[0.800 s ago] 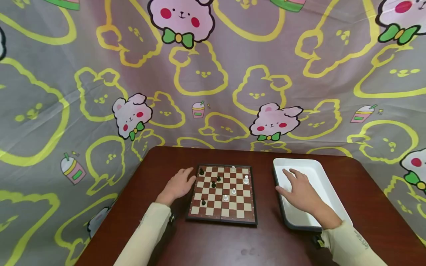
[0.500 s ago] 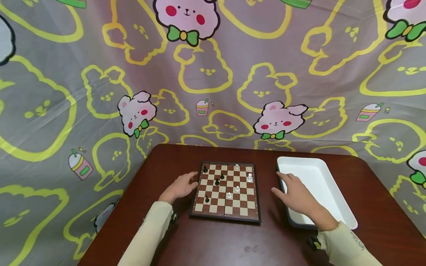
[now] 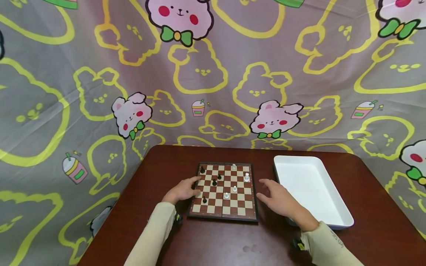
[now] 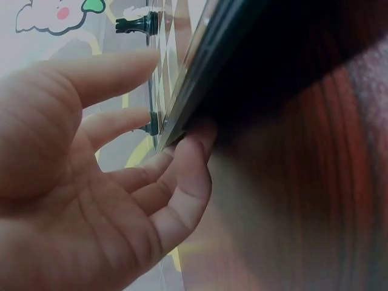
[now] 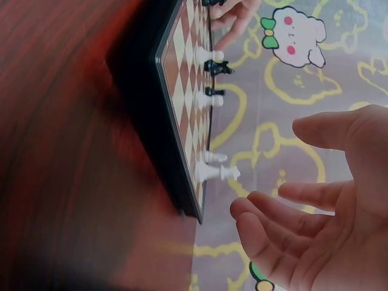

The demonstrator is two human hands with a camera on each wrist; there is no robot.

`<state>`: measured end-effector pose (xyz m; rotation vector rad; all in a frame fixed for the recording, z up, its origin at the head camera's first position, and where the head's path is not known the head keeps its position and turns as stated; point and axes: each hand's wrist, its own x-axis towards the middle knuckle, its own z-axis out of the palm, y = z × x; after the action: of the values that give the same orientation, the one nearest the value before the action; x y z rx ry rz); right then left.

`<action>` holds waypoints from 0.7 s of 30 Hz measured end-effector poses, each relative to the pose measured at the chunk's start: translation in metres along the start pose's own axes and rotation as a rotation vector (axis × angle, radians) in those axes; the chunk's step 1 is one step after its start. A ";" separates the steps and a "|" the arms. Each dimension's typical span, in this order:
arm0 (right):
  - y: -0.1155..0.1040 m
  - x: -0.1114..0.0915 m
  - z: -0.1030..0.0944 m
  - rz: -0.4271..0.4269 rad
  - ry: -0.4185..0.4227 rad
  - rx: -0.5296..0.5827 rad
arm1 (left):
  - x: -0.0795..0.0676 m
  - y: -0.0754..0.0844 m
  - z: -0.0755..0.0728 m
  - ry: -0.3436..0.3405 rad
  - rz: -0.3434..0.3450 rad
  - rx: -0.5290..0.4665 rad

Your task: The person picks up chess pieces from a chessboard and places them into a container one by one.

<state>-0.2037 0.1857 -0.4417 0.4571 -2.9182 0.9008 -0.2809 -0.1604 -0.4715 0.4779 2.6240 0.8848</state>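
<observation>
A brown-and-cream chessboard (image 3: pixel 239 212) with a black rim lies on the table, small black and white chess pieces standing on it. My left hand (image 3: pixel 183 190) is at its left edge. In the left wrist view the thumb and forefinger reach over the board's top, while the other fingers (image 4: pixel 194 167) touch the rim from below, loosely bent. A black chess piece (image 4: pixel 136 24) stands near the thumb. My right hand (image 3: pixel 281 199) hovers just off the right edge, fingers spread and holding nothing. Closest to it stands a tall white piece (image 5: pixel 221 173).
A white rectangular tray (image 3: pixel 332 192) stands to the right of my right hand. Dark reddish-brown table (image 3: pixel 213 244) surrounds the board. A patterned cloth (image 3: pixel 226 85) hangs behind the table and along its sides.
My right hand has moved left from over the tray to beside the board. My left hand has shifted right onto the board's left edge. The chess pieces keep their places.
</observation>
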 end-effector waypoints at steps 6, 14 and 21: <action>-0.009 0.010 0.014 0.026 -0.006 0.027 | 0.004 0.000 0.003 0.005 0.003 0.092; -0.009 0.034 0.040 0.138 0.021 -0.024 | 0.004 0.002 0.006 0.019 -0.028 0.023; -0.007 0.050 0.047 0.233 0.076 0.032 | 0.003 0.004 0.008 0.039 -0.059 0.008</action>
<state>-0.2475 0.1404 -0.4700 0.0820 -2.9329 0.9678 -0.2796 -0.1517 -0.4756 0.3871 2.6634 0.8734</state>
